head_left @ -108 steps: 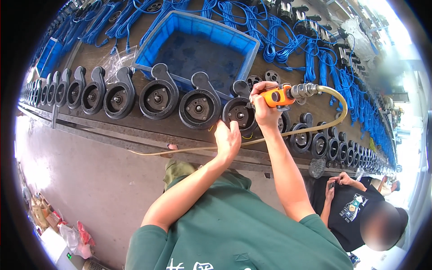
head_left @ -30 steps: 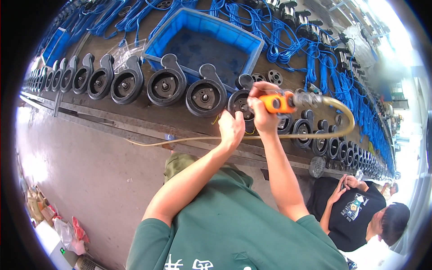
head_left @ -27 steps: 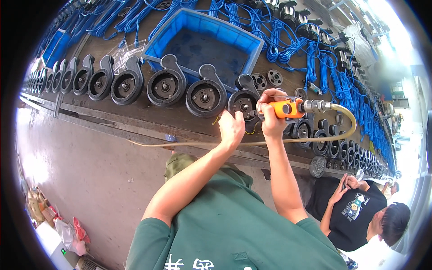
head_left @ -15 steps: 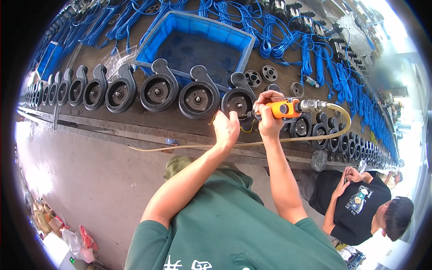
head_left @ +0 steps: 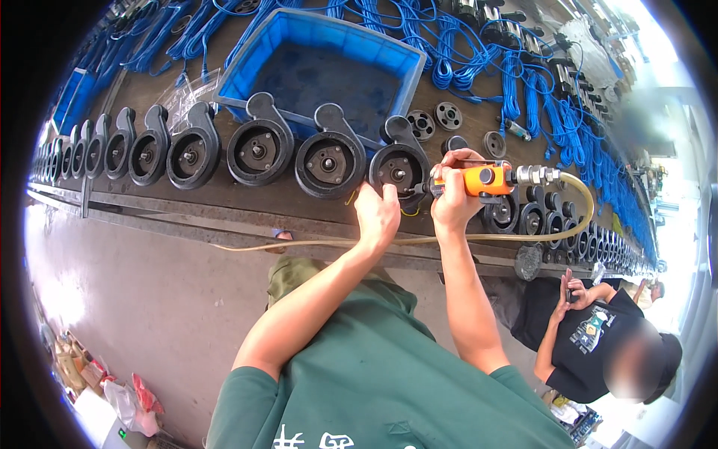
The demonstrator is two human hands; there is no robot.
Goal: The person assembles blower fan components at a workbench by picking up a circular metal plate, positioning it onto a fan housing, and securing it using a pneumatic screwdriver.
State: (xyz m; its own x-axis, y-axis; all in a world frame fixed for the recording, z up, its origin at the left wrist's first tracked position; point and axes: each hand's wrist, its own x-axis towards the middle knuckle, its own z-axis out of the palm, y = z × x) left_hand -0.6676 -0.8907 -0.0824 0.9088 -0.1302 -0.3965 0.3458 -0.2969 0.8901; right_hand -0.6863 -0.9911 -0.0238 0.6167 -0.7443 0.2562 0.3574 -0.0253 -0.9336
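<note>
My right hand (head_left: 453, 198) is wrapped around an orange air screwdriver (head_left: 476, 180), held nearly level. Its bit points left at the lower right inner part of a black round housing (head_left: 390, 173) with a curved arm on top. Whether the tip touches a screw is too small to tell. My left hand (head_left: 377, 215) grips the lower left rim of that same housing, thumb up on its front; the other fingertips are partly hidden. A pale air hose (head_left: 580, 196) runs from the tool's metal coupling and loops back beneath both wrists.
A row of similar black housings (head_left: 327, 166) lines the bench edge on both sides. Behind stands a blue crate (head_left: 413, 84), with blue cable bundles (head_left: 510, 90) beyond. Loose grey wheels (head_left: 449, 115) lie nearby. On the right, a person in black (head_left: 591, 329) has both hands together.
The screwdriver has shifted slightly right with my right hand, showing more of its bit. My left hand stays at the housing. The person on the right has moved their hands.
</note>
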